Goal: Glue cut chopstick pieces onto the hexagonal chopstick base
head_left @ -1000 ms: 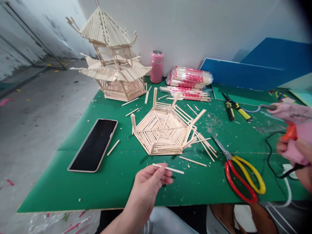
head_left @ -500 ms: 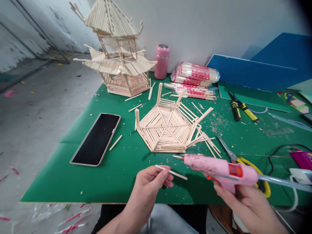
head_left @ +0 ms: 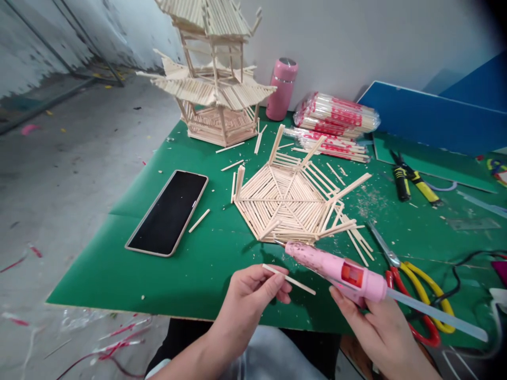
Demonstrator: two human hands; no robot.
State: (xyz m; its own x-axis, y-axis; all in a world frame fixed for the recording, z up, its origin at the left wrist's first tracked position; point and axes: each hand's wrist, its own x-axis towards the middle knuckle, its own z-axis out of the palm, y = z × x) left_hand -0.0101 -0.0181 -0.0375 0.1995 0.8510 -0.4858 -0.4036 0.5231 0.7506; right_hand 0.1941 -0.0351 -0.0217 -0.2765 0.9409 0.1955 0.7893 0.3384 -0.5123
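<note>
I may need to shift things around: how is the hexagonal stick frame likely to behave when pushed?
The hexagonal stick frame is probably light, being built of thin wooden sticks. Broad and low, it should slide rather than tip. Its slender corner posts stand exposed and may snap if knocked.

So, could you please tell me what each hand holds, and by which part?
The left hand holds a thin wooden stick by its left half; the right hand grips a pink glue gun by its handle.
</note>
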